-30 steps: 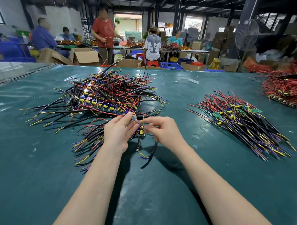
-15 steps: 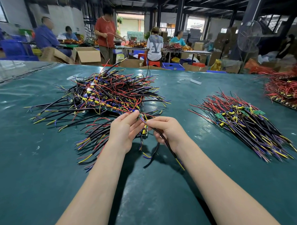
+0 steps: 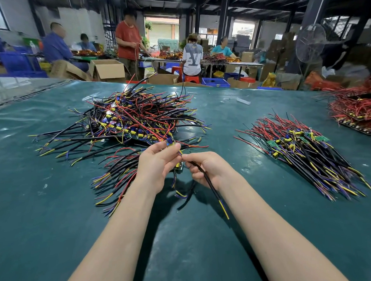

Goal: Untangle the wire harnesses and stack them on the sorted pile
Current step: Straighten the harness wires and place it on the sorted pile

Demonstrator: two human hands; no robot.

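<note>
Two hands work close together just before the tangle (image 3: 133, 119), left hand (image 3: 158, 167) gripping a harness (image 3: 178, 167), right hand (image 3: 207, 169) pinching its black lead (image 3: 211, 187), with the sorted pile (image 3: 307, 153) lying well right of the tangle on the table (image 3: 46, 218).

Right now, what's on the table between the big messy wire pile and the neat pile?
Nothing: in the head view, only bare green table shows between the tangled pile and the sorted pile.
</note>
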